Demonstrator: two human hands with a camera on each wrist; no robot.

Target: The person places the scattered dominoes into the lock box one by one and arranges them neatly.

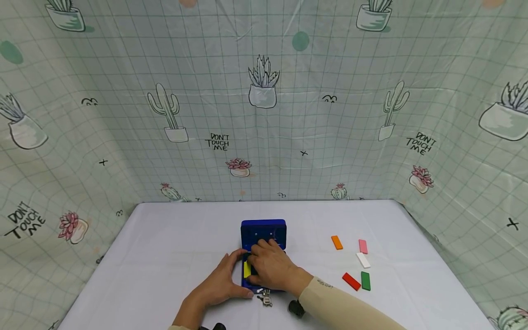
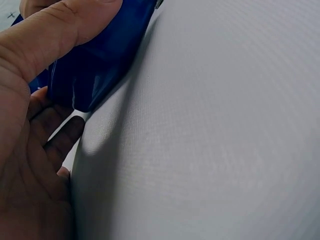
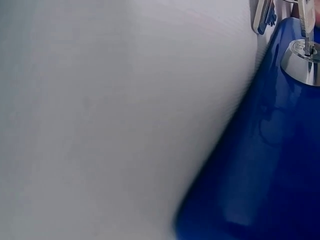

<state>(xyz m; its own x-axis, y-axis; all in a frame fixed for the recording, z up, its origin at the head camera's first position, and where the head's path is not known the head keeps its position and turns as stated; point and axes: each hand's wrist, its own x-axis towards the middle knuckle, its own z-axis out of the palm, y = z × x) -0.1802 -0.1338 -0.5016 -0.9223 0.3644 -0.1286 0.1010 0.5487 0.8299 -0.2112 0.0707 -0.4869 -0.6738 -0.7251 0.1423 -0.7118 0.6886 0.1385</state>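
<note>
A blue metal cash box (image 1: 264, 228) stands on the white table with its lid raised. My left hand (image 1: 220, 282) grips the box's left side, the thumb at the front corner and the fingers toward the back. Inside the box, my right hand (image 1: 274, 266) reaches in from the right and pinches a yellow domino-like block (image 1: 247, 269), with thumb and fingertip at its ends. The other right fingers lie near the lid's hinge, and the hand hides most of the interior. Keys (image 1: 266, 298) hang from the round silver lock (image 3: 302, 65) on the front.
On the right of the white table (image 1: 173, 238) lie an orange block (image 1: 337, 242), a pink block (image 1: 363, 246), a white block (image 1: 363, 260), a red block (image 1: 351, 281) and a green block (image 1: 365, 281). A patterned cloth (image 1: 264, 123) hangs behind and at both sides.
</note>
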